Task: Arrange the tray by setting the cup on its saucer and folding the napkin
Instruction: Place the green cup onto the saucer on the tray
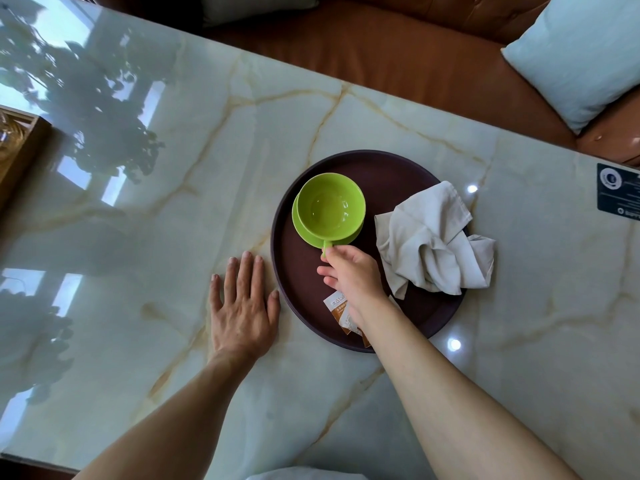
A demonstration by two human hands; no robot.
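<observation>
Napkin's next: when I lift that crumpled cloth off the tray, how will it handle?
The napkin looks like soft, creased cloth, so it will probably sag and unfurl rather than hold shape. It seems light. One corner overhangs the tray rim onto the table, so it may drag when pulled.

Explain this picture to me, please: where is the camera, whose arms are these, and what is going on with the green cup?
There is no machine here. A person wears a wide-angle camera on the head, so you look down along their two bare arms at a glossy marble table. On it sits a round dark tray. The right hand pinches the handle of an empty green cup, which sits over its matching green saucer. The left hand rests flat on the table beside the tray, holding nothing. A crumpled beige napkin, not yet folded, lies at the tray's right side and hangs over its rim. Small paper sachets lie on the tray, partly hidden under the right wrist.
</observation>
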